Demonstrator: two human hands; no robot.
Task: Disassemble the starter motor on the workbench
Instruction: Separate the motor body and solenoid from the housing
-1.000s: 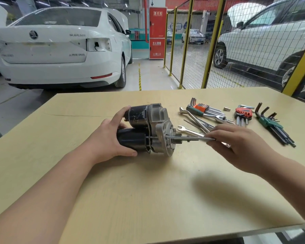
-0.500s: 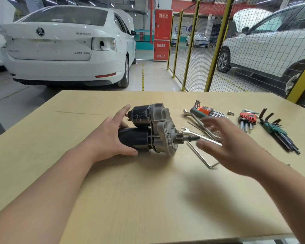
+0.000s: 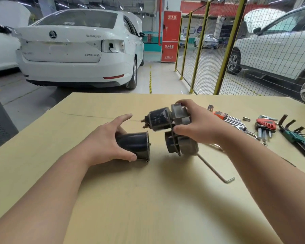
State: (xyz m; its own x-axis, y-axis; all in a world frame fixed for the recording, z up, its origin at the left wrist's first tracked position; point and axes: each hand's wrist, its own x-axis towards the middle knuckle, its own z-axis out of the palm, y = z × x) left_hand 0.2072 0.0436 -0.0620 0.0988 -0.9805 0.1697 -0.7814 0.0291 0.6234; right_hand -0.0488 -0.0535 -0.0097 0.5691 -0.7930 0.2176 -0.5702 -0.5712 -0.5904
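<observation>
Starter motor split in two: left hand (image 3: 104, 143) grips black casing (image 3: 133, 144), right hand (image 3: 201, 125) grips solenoid housing half (image 3: 165, 120); both halves look still unstripped.

On the workbench (image 3: 148, 208), left of centre, your left hand (image 3: 102, 143) holds the motor casing (image 3: 134, 145), lying on its side. Just right of it, and apart from it, your right hand (image 3: 199, 124) grips the solenoid end (image 3: 167, 120), tilted. A long bent key (image 3: 217, 171) lies under your right forearm, running toward the near edge. Three key sets sit in a row toward the right edge: inner set (image 3: 224, 116), middle set (image 3: 265, 124), outer set (image 3: 296, 136). A small bit (image 3: 246, 118) lies between the first two.
</observation>
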